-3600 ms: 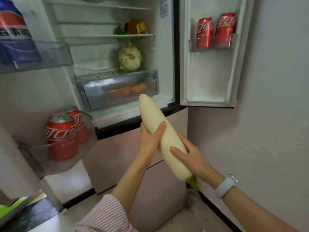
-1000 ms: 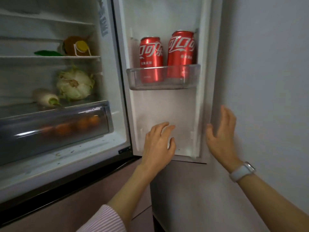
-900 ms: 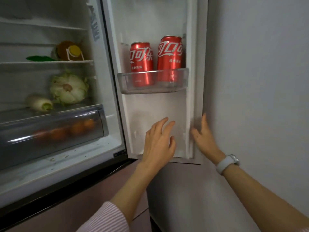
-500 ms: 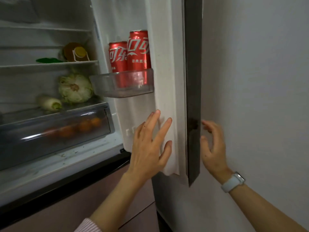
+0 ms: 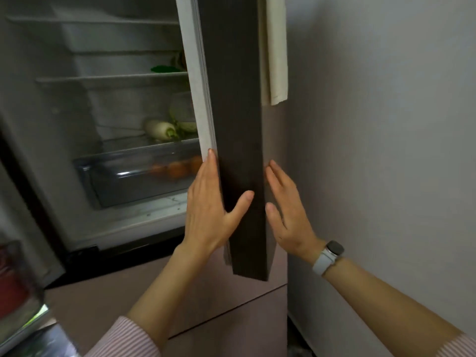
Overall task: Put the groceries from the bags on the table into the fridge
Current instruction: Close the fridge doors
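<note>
The fridge's right door (image 5: 237, 99) stands nearly edge-on to me, its dark edge facing the camera. My left hand (image 5: 208, 212) grips that edge low down, with the fingers on the white seal side and the thumb across the dark edge. My right hand (image 5: 288, 212) lies flat and open against the door's outer face. Inside the fridge, a white radish (image 5: 158, 128) rests on the shelf above the clear drawer (image 5: 128, 176). A cabbage (image 5: 180, 106) beside it is half hidden by the door. Oranges (image 5: 177, 168) show through the drawer's front.
A cream cloth (image 5: 274, 47) hangs on the door's outer face. A grey wall (image 5: 386, 124) stands close on the right. The left door's bin with a red can (image 5: 13, 287) juts in at the lower left. Pink lower drawers (image 5: 219, 305) sit below the fridge opening.
The radish went from my hands onto the shelf. The right door has swung from wide open to nearly edge-on, hiding its cola cans. My left hand now wraps its edge.
</note>
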`<action>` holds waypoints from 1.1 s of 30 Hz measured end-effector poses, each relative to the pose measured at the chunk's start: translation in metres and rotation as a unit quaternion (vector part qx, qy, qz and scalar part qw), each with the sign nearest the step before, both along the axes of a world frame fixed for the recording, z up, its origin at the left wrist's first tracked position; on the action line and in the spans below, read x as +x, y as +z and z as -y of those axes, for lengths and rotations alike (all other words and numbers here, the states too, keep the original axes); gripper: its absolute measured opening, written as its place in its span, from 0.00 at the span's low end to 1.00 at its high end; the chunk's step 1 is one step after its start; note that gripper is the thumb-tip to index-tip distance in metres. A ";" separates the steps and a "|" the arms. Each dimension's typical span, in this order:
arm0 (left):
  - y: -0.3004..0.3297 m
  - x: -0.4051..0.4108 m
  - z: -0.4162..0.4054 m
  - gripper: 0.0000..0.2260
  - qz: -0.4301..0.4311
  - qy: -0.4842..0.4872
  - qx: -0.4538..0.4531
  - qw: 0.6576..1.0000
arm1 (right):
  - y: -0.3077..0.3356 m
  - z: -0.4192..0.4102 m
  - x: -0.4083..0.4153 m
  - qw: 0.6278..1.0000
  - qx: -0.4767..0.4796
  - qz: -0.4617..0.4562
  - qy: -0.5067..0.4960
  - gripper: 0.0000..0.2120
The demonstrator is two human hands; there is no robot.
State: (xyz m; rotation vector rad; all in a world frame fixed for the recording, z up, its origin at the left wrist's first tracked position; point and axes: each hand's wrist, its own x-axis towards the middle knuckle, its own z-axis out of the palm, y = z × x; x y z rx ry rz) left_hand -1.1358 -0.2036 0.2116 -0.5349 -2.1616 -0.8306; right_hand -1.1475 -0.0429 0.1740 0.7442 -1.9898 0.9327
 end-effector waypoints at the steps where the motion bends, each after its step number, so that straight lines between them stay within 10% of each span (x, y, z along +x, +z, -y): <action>1: 0.001 -0.004 0.010 0.42 0.018 0.009 0.006 1.000 | 0.001 0.009 -0.005 1.000 0.021 -0.002 0.000 0.28; 10: 0.013 -0.060 0.087 0.35 0.075 0.102 -0.051 0.991 | 0.014 0.071 -0.074 0.953 0.263 -0.045 -0.143 0.38; 24: 0.012 -0.119 0.115 0.29 0.129 0.119 -0.037 0.984 | 0.014 0.114 -0.125 0.933 0.288 -0.020 -0.216 0.49; 33: 0.010 -0.046 0.131 0.21 0.046 0.233 -0.026 0.971 | 0.011 0.130 -0.081 0.990 0.128 0.025 -0.051 0.21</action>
